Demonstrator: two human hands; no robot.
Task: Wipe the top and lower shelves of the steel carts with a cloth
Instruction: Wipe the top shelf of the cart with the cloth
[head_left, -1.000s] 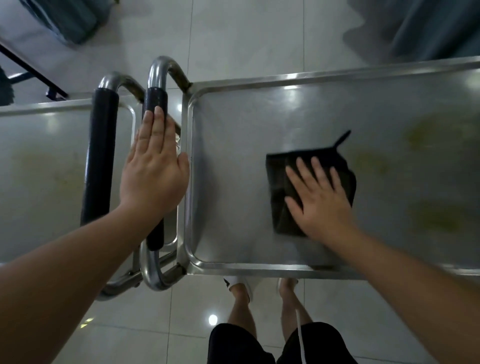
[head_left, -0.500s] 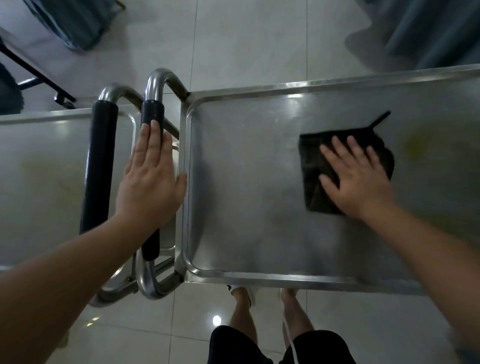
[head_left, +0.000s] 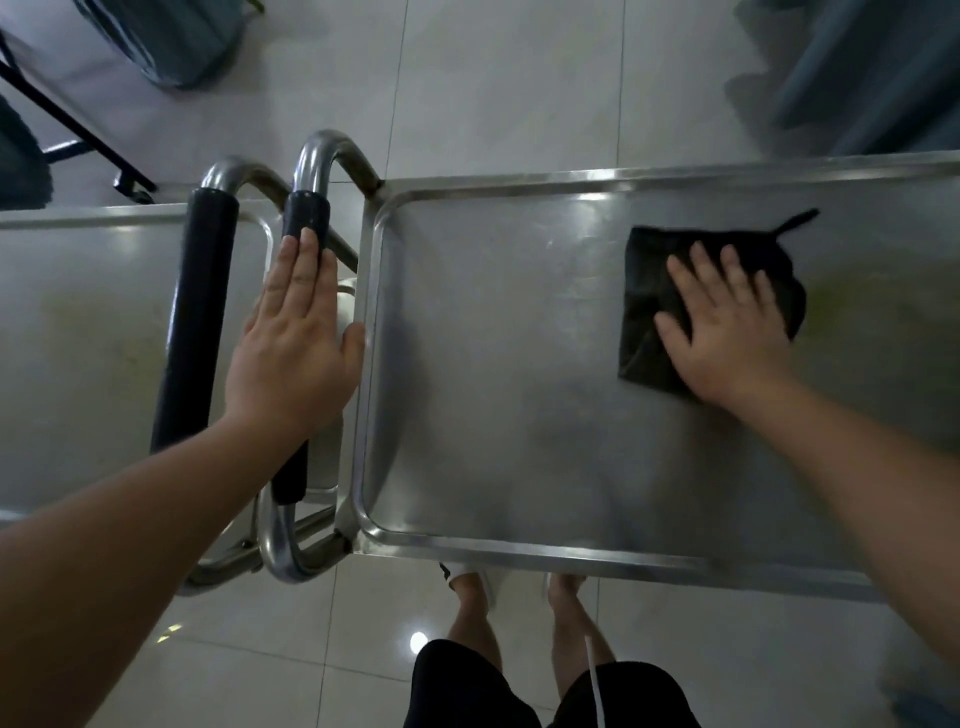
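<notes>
Head view: the dark cloth (head_left: 654, 312) is pressed flat on the top shelf (head_left: 493, 389) of the right steel cart (head_left: 519, 551) by the right hand (head_left: 727, 338), fingers (head_left: 698, 265) straight and spread. The left hand (head_left: 298, 348), fingers straight and together, is laid flat on that cart's black-sleeved handle (head_left: 306, 218). A second cart (head_left: 78, 322) is seen alongside at left.

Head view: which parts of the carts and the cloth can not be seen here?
- Lower shelves: hidden beneath the top shelf.
- Right cart's far end: cut off by the picture's right edge.
- Left cart: cut off by the left edge.
- Cloth: partly covered by the right hand.
- Handle: middle hidden under the left hand.
</notes>
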